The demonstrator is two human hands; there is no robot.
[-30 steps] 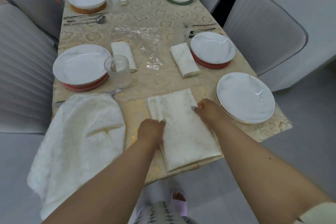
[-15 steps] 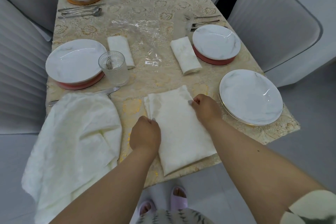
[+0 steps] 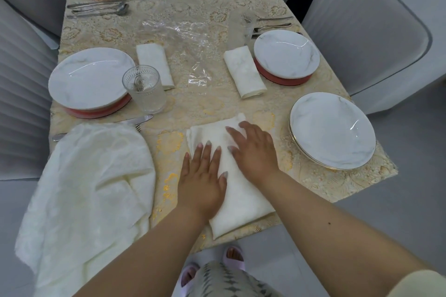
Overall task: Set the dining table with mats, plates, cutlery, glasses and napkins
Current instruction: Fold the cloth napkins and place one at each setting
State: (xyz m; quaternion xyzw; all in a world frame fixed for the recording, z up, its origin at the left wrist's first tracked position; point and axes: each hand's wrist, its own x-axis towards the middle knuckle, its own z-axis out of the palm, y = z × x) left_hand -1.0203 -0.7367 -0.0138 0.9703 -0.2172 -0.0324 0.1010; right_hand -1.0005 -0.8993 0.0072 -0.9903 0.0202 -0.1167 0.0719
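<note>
A cream napkin (image 3: 243, 205), folded into a narrow strip, lies at the near edge of the table (image 3: 193, 7). My left hand (image 3: 202, 176) lies flat on its left half with straight fingers. My right hand (image 3: 253, 149) presses flat on its upper right part. An unfolded cream napkin (image 3: 91, 188) drapes over the near left corner. A white marbled plate (image 3: 333, 130) sits to the right without a mat. Two plates on red mats, one at the left (image 3: 89, 77) and one at the right (image 3: 287, 55), each have a folded napkin beside them.
A ribbed glass (image 3: 144, 89) stands by the left plate, with a knife (image 3: 135, 120) just in front. Clear plastic wrap (image 3: 183, 48) lies mid-table. Cutlery (image 3: 96, 9) and two far place settings sit at the back. Grey chairs (image 3: 362, 31) flank the table.
Both hands pinched the napkin's side edges a second ago; the napkin is now folded narrower and both hands lie flat on top of it.
</note>
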